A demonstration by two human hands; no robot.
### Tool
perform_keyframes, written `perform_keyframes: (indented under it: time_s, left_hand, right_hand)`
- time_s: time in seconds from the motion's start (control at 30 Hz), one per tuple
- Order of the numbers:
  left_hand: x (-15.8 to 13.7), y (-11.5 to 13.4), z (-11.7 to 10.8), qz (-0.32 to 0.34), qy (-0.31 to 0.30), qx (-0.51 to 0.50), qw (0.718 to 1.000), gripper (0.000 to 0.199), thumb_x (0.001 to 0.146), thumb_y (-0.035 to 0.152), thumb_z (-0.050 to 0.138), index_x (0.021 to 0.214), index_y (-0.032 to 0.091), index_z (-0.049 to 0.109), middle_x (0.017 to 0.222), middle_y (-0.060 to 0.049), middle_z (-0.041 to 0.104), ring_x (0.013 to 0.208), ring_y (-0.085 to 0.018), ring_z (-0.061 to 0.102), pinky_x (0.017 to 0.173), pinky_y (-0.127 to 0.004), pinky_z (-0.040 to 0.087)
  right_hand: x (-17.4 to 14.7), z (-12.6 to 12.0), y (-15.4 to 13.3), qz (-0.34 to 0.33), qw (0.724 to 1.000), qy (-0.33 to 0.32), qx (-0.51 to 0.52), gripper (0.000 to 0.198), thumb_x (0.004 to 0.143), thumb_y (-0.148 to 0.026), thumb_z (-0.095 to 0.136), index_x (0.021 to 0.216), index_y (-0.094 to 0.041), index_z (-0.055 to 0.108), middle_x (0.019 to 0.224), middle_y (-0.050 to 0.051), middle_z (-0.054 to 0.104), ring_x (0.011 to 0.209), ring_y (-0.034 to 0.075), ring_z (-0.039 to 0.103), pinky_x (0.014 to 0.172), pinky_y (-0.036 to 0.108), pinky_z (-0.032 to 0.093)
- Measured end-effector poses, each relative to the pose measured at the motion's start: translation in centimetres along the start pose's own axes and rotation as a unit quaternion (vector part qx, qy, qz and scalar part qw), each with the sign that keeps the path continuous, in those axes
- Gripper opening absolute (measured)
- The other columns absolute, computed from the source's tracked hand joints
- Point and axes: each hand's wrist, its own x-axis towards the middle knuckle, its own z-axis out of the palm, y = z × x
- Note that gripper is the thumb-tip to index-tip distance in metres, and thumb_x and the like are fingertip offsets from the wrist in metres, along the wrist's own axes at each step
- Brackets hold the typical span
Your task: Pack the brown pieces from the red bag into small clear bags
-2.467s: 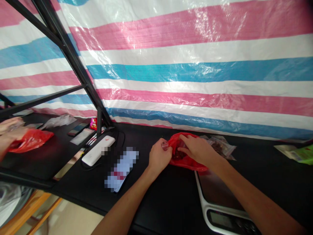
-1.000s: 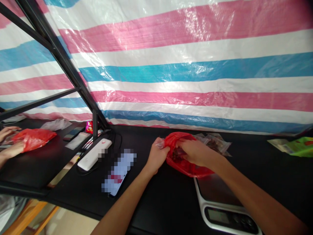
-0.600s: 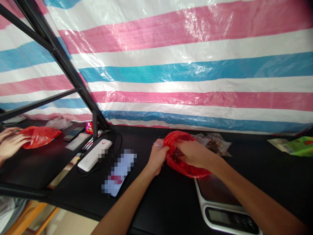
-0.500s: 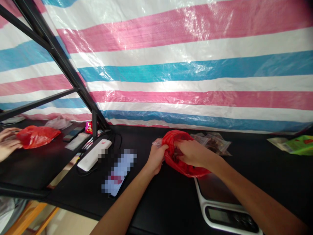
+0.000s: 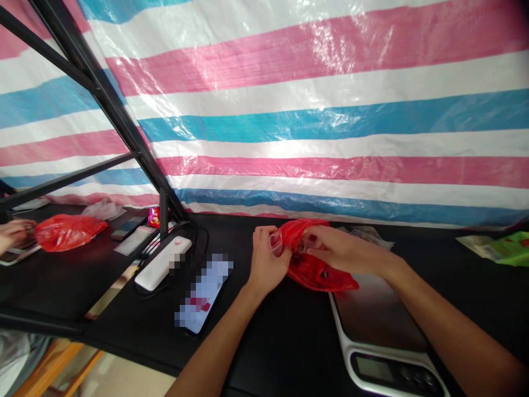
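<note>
A red plastic bag (image 5: 320, 273) lies crumpled on the black table, its near right corner by the kitchen scale (image 5: 380, 314). My left hand (image 5: 266, 259) is closed at the bag's left side, with a small clear plastic bag (image 5: 275, 240) between thumb and fingers. At the red bag's opening, my right hand (image 5: 339, 248) has its fingers pinched together beside my left thumb. Small dark pieces show near those fingertips, but I cannot make out what they are. Behind my right hand lie clear plastic bags (image 5: 372, 237), partly hidden.
To the left are a phone (image 5: 204, 295), a white power strip (image 5: 163, 263) with black cables, and a black metal frame (image 5: 119, 129). A green packet (image 5: 508, 248) lies far right. Another person's hand (image 5: 14, 234) is beside a second red bag (image 5: 68, 231). Striped sheeting (image 5: 330, 121) hangs behind.
My right hand has come up out of the red bag to its opening, near my left thumb. The red bag has sagged flatter. The clear bag in my left hand shows more.
</note>
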Motion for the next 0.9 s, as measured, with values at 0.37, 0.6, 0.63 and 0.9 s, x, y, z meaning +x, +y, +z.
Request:
perform_keyframes:
  time_s: [0.37,0.6,0.63,0.9]
  left_hand:
    - [-1.2,-0.4,0.7,0.031,-0.051,0.098,0.993,0.029,0.085,0.012,0.070,0.111,0.023,0.062,0.115,-0.007,0.057,0.110,-0.026,0.058,0.098,-0.042,0.052]
    - [-1.3,0.2,0.9,0.001,-0.066,0.048,0.997,0.034,0.083,0.012,0.070,0.114,0.023,0.061,0.111,-0.005,0.058,0.100,-0.023,0.063,0.091,-0.038,0.054]
    - [-1.3,0.2,1.0,-0.004,-0.061,0.030,0.998,0.035,0.082,0.012,0.071,0.114,0.023,0.061,0.112,-0.005,0.058,0.101,-0.022,0.064,0.092,-0.038,0.054]
    - [-0.9,0.4,1.3,-0.057,-0.034,-0.051,0.996,0.020,0.085,0.016,0.072,0.103,0.022,0.065,0.102,-0.002,0.058,0.093,-0.019,0.064,0.085,-0.033,0.053]
  right_hand:
    - [-0.6,-1.1,-2.5,-0.032,0.991,-0.002,0.128,0.034,0.103,-0.042,0.062,0.132,-0.025,0.062,0.124,0.007,0.073,0.107,0.024,0.072,0.093,0.036,0.057]
    - [0.6,1.6,-3.5,-0.111,0.986,0.080,-0.092,0.032,0.099,-0.012,0.057,0.127,-0.024,0.068,0.127,0.009,0.065,0.109,0.025,0.068,0.099,0.040,0.054]
    - [0.6,1.8,-3.5,-0.126,0.984,0.079,-0.098,0.035,0.098,-0.008,0.053,0.126,-0.024,0.069,0.127,0.010,0.064,0.109,0.024,0.068,0.100,0.039,0.053]
    - [0.8,1.8,-3.7,-0.160,0.971,0.119,-0.131,0.058,0.095,-0.003,0.046,0.145,-0.029,0.061,0.140,0.009,0.066,0.130,0.026,0.062,0.114,0.044,0.049]
